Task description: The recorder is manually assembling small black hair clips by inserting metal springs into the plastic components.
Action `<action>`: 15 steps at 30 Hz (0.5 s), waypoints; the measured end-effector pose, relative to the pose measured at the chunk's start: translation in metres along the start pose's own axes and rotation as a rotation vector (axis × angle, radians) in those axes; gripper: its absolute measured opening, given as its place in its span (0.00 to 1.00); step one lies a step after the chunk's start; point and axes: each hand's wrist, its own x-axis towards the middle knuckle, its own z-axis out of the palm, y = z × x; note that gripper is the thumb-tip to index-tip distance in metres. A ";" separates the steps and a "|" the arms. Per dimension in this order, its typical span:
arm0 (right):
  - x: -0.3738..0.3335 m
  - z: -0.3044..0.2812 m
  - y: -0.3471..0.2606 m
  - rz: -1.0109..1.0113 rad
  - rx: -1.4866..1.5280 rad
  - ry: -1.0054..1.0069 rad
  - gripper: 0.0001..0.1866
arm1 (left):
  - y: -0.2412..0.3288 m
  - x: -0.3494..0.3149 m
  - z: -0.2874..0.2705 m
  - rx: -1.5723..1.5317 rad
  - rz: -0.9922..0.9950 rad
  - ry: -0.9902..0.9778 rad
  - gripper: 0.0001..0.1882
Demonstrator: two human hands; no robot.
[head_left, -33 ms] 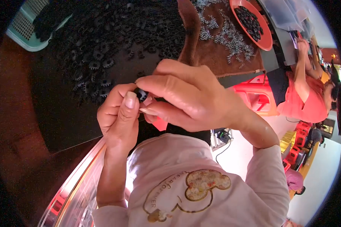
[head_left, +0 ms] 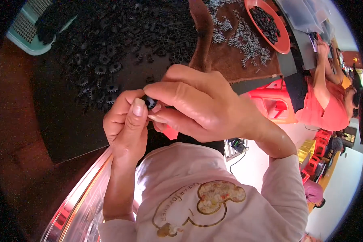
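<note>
In front of my body, both hands meet around a small black toothed plastic part [head_left: 150,102]. My left hand [head_left: 125,125] is closed, gripping the part between thumb and curled fingers. From the right, my right hand [head_left: 207,105] pinches at the same part with its thumb and forefinger. Most of the part is covered by fingertips. Just below the fingers shows a bit of a red object [head_left: 171,132], mostly hidden. Beyond my hands, a large pile of similar black toothed parts [head_left: 103,69] spreads over the dark tabletop [head_left: 64,133].
Small metal springs [head_left: 248,42] lie on a brown cloth [head_left: 226,64] at the far right, beside an orange plate [head_left: 285,47] of black parts. A green basket [head_left: 36,48] stands far left. To the right are a red stool [head_left: 276,105] and a person in orange-red [head_left: 322,105].
My right hand has shifted very slightly. Otherwise nothing visibly differs.
</note>
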 end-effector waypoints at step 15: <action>0.000 -0.032 0.051 0.188 -0.098 -0.040 0.06 | 0.008 0.005 0.007 0.155 -0.089 -0.079 0.14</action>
